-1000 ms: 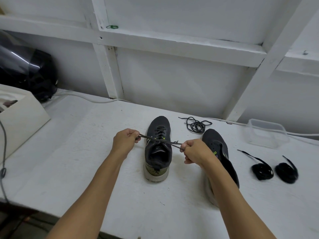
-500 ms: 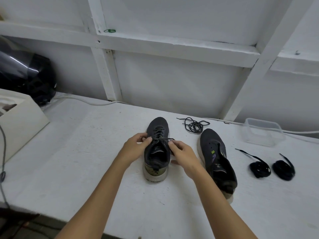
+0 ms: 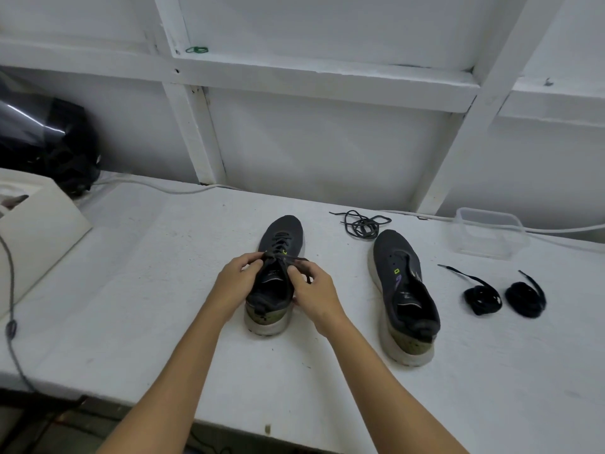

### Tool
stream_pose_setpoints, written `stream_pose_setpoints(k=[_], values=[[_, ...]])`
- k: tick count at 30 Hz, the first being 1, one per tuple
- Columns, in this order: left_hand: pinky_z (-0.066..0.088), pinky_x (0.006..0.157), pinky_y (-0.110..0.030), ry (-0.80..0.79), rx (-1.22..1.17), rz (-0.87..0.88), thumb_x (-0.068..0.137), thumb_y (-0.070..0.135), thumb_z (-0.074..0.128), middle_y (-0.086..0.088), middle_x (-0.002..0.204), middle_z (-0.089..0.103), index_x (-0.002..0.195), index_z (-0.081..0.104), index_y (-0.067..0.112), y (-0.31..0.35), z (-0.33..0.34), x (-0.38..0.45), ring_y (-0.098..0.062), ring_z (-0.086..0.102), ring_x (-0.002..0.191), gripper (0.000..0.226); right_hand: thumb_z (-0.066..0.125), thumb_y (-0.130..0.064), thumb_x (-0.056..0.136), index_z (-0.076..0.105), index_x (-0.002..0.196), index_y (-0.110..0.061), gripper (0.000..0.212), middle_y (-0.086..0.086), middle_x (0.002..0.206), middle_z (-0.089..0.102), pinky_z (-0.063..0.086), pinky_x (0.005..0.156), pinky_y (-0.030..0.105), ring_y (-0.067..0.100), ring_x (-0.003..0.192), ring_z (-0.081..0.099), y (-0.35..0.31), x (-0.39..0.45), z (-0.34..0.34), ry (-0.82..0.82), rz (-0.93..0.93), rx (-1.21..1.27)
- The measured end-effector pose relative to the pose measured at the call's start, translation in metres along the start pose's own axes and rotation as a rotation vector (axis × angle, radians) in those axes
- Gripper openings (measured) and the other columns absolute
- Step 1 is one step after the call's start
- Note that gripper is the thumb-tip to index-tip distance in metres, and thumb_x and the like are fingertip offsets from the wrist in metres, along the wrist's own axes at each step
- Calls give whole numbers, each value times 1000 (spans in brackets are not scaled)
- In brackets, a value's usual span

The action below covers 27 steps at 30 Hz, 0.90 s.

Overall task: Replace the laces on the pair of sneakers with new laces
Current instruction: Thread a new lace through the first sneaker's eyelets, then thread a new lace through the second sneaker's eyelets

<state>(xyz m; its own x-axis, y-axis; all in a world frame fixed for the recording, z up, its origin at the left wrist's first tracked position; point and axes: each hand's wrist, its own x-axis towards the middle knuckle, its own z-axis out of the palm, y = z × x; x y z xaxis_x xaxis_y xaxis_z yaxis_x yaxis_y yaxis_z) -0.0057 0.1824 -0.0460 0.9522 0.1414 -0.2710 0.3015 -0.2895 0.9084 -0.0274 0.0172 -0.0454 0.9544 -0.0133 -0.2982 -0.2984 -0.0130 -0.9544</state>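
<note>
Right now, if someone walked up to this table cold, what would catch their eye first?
Probably the left hand and right hand working the lace of the dark grey laced sneaker at the middle of the white table. To its right stands the matching unlaced sneaker, with two coiled black new laces further right and a loose tangled old lace behind.

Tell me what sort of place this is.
Probably a garage or shed workbench: a painted white table against bare white wall framing, loose cables along the edge, and a dark helmet in the corner.
</note>
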Motion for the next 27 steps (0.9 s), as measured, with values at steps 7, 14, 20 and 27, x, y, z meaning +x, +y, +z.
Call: stream_pose_setpoints(k=[7, 14, 20, 27], values=[[45, 104, -43, 272, 418, 122, 98, 27, 52, -3, 135, 58, 128, 65, 24, 26, 0, -5, -27, 53, 125, 33, 59, -43, 99, 57, 136, -25, 41, -11, 128, 61, 46, 89, 25, -2, 97, 60, -15, -10, -29, 25, -44, -242], [45, 81, -17, 55, 216, 353, 98, 24, 57, 10, 107, 66, 110, 72, 22, 84, 82, -36, 1, 59, 90, 19, 59, -29, 98, 72, 117, -25, 24, -11, 104, 73, 55, 89, 31, 5, 91, 67, -57, -17, -113, 286, -255, -363], [42, 88, -23, -214, 166, 137, 100, 32, 53, 11, 122, 63, 124, 66, 24, 78, 151, -45, -6, 59, 101, 28, 55, -24, 98, 74, 112, -29, 23, -16, 109, 71, 52, 91, 28, 0, 94, 65, -53, -23, -193, 440, -169, -346], [50, 104, -44, -329, 52, -80, 73, 63, 58, 3, 134, 61, 141, 54, 26, 66, 189, -41, -22, 61, 119, 78, 64, -37, 93, 65, 131, -28, 39, 2, 125, 67, 58, 88, 41, 16, 98, 65, -5, -21, -219, 325, 134, -246]])
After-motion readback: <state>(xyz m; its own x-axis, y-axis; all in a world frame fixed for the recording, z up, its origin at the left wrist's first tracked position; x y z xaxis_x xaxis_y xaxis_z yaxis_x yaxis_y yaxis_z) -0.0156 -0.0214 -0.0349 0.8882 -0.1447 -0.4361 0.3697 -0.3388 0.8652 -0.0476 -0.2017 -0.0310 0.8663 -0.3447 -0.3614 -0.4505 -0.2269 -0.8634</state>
